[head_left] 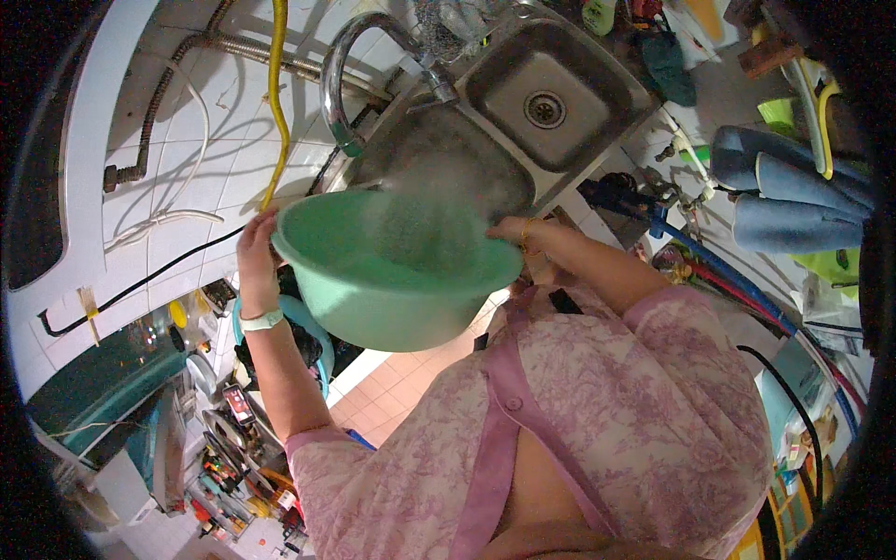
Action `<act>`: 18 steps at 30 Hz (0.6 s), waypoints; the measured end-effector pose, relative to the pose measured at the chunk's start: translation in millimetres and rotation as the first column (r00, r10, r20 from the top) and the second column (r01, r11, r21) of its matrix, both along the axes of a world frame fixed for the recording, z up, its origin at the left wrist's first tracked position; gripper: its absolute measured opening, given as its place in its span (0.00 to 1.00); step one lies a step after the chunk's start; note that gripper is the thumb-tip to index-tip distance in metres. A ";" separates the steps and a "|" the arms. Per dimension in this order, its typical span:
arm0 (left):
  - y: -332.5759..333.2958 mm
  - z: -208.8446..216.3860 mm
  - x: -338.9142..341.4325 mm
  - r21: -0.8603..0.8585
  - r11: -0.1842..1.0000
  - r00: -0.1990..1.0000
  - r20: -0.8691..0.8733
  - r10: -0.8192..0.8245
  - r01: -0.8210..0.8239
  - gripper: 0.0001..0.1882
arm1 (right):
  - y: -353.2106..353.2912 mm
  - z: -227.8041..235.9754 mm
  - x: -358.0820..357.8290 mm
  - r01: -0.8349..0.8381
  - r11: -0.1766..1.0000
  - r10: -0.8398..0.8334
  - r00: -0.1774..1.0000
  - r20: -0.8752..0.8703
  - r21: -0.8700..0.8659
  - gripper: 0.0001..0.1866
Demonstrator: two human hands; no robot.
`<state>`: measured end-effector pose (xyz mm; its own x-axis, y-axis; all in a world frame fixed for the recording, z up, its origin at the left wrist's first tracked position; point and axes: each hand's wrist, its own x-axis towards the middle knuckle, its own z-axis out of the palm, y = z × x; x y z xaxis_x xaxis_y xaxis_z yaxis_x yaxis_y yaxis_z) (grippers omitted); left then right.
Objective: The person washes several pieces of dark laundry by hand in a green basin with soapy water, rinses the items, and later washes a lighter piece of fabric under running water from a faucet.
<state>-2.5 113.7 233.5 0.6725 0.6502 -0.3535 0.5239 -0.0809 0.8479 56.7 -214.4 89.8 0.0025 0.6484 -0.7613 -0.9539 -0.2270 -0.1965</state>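
A large light-green plastic basin (383, 303) hangs between my two hands at the near edge of the sink, tilted toward it. My left hand (257, 252) is closed on the basin's left rim. At the opposite rim, my right hand (516, 233) grips with its fingers partly hidden. A greyish blur spreads from inside the basin over the left sink bowl (485, 154); it looks like moving water, but I cannot tell for sure. A chrome faucet (378, 28) arches above that bowl.
The right sink bowl (544, 109) has a round drain. A yellow hose (277, 103) and pipes run along the tiled wall at left. Denim cloth (793, 201) hangs at right. Blue and red hoses (728, 275) run below it. Cluttered items, including a phone (237, 405), lie lower left.
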 end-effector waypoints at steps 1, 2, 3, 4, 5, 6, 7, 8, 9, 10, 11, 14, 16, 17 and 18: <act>0.4 12.2 3.7 0.020 0.997 0.997 -0.024 -0.075 0.076 0.13 | -4.6 12.4 -1.8 0.018 0.999 -0.017 1.000 -0.023 0.038 0.17; -11.6 21.0 14.5 -0.018 0.995 0.993 0.059 -0.101 0.102 0.13 | -10.4 22.1 -3.6 0.028 0.997 -0.025 0.999 -0.040 0.067 0.16; -19.9 28.4 21.1 0.028 0.990 0.988 0.068 -0.136 0.135 0.13 | -11.3 15.6 -7.8 0.018 0.991 -0.024 0.999 0.038 0.136 0.14; -27.2 34.8 27.5 0.073 0.983 0.982 0.076 -0.173 0.168 0.14 | -12.6 9.1 -12.0 0.010 0.980 -0.033 0.993 0.116 0.200 0.13; -33.9 41.6 34.4 0.112 0.978 0.981 0.053 -0.185 0.178 0.14 | -11.7 1.9 -15.0 -0.008 0.965 -0.045 0.980 0.194 0.264 0.11; -37.6 45.3 37.8 0.097 0.977 0.977 0.078 -0.197 0.189 0.14 | -10.3 -4.7 -17.1 0.016 0.960 -0.054 0.990 0.127 0.280 0.11; -40.2 48.3 40.1 0.083 0.976 0.973 0.104 -0.208 0.200 0.15 | -8.8 -10.7 -18.8 0.041 0.955 -0.061 0.996 0.060 0.295 0.11; -41.8 51.0 42.3 0.071 0.974 0.966 0.130 -0.222 0.214 0.15 | -6.9 -28.4 -20.0 0.040 0.931 -0.039 0.999 -0.011 0.362 0.11; -41.2 52.7 41.8 0.082 0.972 0.964 0.133 -0.232 0.222 0.16 | -4.8 -45.3 -21.1 0.041 0.906 -0.009 0.997 -0.078 0.422 0.11; -41.3 53.6 39.9 0.064 0.975 0.964 0.146 -0.220 0.213 0.16 | -2.9 -89.3 -21.7 0.025 0.847 0.060 0.988 -0.141 0.531 0.11; -39.7 53.1 34.9 0.044 0.979 0.966 0.158 -0.203 0.198 0.16 | 5.7 -122.4 -29.9 -0.007 0.868 0.102 0.981 -0.166 0.496 0.11; -40.2 51.8 15.9 0.007 0.987 0.962 0.225 -0.157 0.160 0.18 | 34.4 -178.4 -43.1 -0.086 0.987 0.105 0.984 -0.141 0.133 0.18; -19.6 41.4 -13.3 -0.018 0.988 0.956 0.254 -0.145 0.154 0.18 | 46.5 -165.8 -28.9 -0.063 0.997 0.064 0.998 0.010 -0.046 0.22; -25.2 33.8 -18.0 -0.221 0.975 0.959 0.270 0.084 -0.024 0.18 | 44.5 -151.7 -12.4 -0.097 0.989 0.118 0.974 0.196 -0.115 0.23; -30.4 29.5 -24.0 -0.175 0.984 0.986 0.160 0.040 -0.011 0.18 | 40.6 -136.1 5.8 -0.120 0.970 0.191 0.911 0.364 -0.211 0.24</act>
<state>-26.5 83.3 263.0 0.7142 0.6065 -0.3493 0.3778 0.0860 0.9219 62.5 -173.7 -46.3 0.2246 0.5167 -0.8262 -0.7647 -0.4320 -0.4781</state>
